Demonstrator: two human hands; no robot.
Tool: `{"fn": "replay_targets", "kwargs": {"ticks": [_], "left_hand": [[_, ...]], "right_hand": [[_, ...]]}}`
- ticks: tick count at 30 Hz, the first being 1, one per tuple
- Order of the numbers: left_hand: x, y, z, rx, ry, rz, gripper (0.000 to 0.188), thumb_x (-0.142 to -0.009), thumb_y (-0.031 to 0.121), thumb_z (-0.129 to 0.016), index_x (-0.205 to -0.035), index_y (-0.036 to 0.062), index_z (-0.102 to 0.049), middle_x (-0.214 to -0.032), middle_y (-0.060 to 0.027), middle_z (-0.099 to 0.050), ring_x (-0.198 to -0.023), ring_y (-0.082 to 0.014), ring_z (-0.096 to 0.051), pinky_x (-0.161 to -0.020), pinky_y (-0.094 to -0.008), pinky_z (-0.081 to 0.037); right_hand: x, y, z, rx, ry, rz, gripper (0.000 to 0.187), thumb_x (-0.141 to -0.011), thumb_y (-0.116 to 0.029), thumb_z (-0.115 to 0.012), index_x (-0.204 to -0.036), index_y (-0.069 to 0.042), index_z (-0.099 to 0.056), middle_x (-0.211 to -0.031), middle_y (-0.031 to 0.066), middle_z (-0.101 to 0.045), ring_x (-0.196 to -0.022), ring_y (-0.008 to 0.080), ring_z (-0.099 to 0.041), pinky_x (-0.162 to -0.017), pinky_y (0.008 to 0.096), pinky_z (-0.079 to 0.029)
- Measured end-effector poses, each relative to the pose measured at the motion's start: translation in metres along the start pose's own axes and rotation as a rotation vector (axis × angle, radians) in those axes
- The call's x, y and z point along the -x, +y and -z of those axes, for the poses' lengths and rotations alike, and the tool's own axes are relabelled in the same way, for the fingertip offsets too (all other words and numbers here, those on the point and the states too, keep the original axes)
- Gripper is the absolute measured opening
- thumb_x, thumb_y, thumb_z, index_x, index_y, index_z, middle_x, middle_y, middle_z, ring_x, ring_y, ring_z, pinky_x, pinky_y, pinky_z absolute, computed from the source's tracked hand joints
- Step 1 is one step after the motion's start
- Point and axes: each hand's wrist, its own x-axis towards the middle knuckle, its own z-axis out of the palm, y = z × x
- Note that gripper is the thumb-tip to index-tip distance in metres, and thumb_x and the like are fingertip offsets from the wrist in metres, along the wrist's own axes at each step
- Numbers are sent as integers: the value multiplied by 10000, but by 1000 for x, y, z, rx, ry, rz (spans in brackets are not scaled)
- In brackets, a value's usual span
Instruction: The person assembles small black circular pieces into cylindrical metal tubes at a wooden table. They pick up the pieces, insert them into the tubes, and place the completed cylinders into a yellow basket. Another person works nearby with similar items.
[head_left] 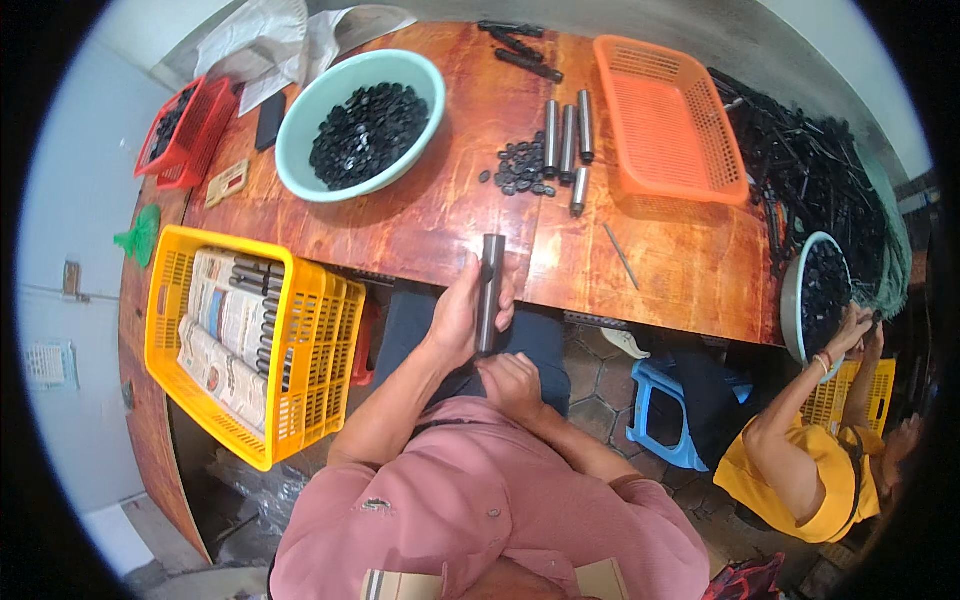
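Note:
My left hand is closed round a dark metal tube, held nearly upright in front of my body at the table's front edge. Its thumb lies along one side and the fingertips show on the other. Just below the tube's lower end is my right hand, its fingers curled together; whatever they hold, if anything, is hidden. Beyond them on the table lie several similar tubes, grey with black ends. A small pile of black oval caps sits beside these tubes.
A pale green bowl holds many black caps. The yellow crate at left contains newspaper and dark tubes. An orange basket, a thin rod and a heap of black parts lie rightward. A co-worker in yellow works at far right.

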Motion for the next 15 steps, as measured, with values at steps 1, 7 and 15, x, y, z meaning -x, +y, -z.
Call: {"fn": "replay_targets", "kwargs": {"ticks": [1,7,15], "left_hand": [[-1,5,4,-3,-79,-1,709,-1074,630,-226,-1299,27,-522,-802,-56,-526,-631,-161,-501,-596,-295,-431],[-2,20,15,16,-173,-26,774,-1065,645,-222,-1391,-9,-479,-854,-71,-569,-698,-175,-538,-659,-287,-464],[6,45,40,-257,-304,-253,713,-1040,557,-492,-1442,-30,-452,-938,-57,-601,-782,-120,-549,-714,-254,-459]], "right_hand": [[-3,-1,-3,19,1,-11,87,-850,-66,-693,-935,-49,-696,-785,82,-649,-703,276,-633,-631,402,-445],[-13,-5,-13,62,-12,-75,74,-848,-76,-697,-916,-46,-699,-804,90,-672,-731,272,-651,-646,400,-457],[-23,-11,-23,157,-39,-91,77,-848,-66,-707,-925,-59,-705,-819,92,-680,-747,271,-654,-659,391,-464]]}}
